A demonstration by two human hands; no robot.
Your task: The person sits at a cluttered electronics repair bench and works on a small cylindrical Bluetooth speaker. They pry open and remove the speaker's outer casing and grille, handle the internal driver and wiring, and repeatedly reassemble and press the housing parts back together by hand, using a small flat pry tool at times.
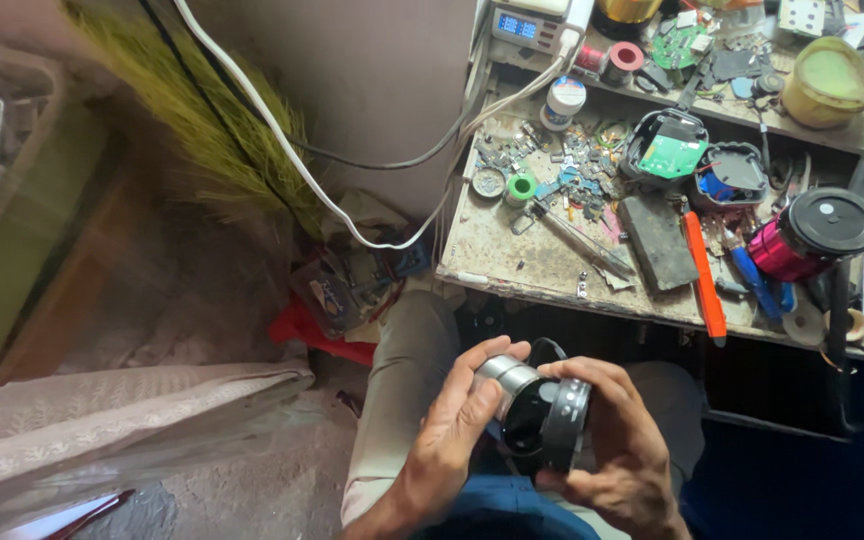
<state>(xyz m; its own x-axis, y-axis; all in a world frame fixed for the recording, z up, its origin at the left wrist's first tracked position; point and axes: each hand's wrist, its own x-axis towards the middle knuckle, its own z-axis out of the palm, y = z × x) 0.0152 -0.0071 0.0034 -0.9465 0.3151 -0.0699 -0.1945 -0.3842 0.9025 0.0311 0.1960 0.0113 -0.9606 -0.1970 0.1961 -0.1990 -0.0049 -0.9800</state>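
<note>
Right hand (620,440) and left hand (452,430), both closed round one black-and-silver cylinder (537,410) above the lap, bench (542,265) beyond the grip; best steadied by the right while the left turns the silver end.

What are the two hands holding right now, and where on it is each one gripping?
Both hold one black and silver cylindrical device. The left hand wraps its silver end; the right hand grips the black ribbed ring at the other end.
</note>
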